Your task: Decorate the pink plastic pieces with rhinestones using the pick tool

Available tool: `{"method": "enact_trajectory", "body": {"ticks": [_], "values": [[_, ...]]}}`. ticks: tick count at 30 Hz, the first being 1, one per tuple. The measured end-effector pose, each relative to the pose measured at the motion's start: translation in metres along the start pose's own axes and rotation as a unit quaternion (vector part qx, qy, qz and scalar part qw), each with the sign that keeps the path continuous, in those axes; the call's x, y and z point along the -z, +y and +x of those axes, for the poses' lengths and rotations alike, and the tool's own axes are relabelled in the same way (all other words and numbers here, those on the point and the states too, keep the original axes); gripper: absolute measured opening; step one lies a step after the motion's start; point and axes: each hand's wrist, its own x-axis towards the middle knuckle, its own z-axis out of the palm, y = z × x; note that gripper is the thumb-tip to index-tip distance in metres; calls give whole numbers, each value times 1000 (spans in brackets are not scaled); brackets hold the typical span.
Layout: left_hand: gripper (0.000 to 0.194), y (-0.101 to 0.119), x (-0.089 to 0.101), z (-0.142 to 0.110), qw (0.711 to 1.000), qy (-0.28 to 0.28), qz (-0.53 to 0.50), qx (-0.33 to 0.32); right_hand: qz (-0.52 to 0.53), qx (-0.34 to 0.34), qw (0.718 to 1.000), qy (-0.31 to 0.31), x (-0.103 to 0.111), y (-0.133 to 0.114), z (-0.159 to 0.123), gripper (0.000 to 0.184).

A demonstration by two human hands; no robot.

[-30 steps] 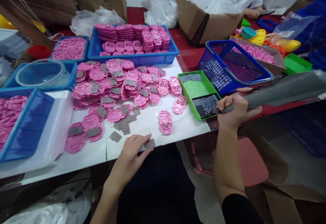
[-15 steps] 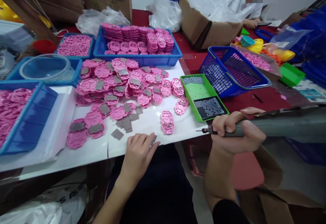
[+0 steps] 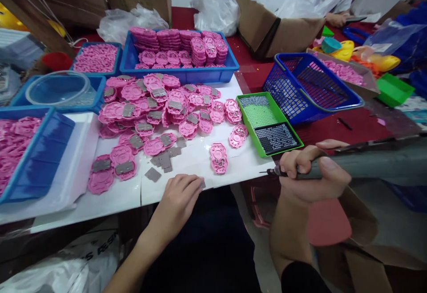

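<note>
Right hand grips screwdriver, left hand covers plate (hold unclear from here); many pink pieces plated, several bare.

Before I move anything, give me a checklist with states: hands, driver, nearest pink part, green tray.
1. Right hand closed around the driver: ok.
2. Bit apart from the nearest pink part: ok.
3. Screw on the bit's tip: cannot tell, too small to see.
4. Left hand gripping the grey plate: cannot tell; fingers hide most of it.
5. Grey plate on that nearest pink part: not ok, none on it.
6. Small metal pieces in the black grid inside the green tray: ok, many there.
</note>
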Motion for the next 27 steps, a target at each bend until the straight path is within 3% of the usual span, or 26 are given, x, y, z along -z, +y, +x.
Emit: {"method": "enact_trajectory", "body": {"ticks": [7, 14, 21, 24, 27], "values": [[29, 0, 7, -1, 999, -19, -11, -43, 2, 1, 1000, 6, 3, 9, 0, 20], [29, -6, 14, -7, 995, -50, 41, -78, 5, 19, 1000, -8, -4, 6, 4, 18], [29, -7, 11, -13, 981, -22, 119, -151, 6, 10, 1000, 0, -4, 10, -1, 18], [29, -5, 12, -1, 984, 24, 68, -166, 6, 1, 1000, -5, -3, 12, 0, 17], [31, 0, 8, 27, 988, 41, -10, -147, 16, -1, 1000, -17, -5, 12, 1, 18]]}}
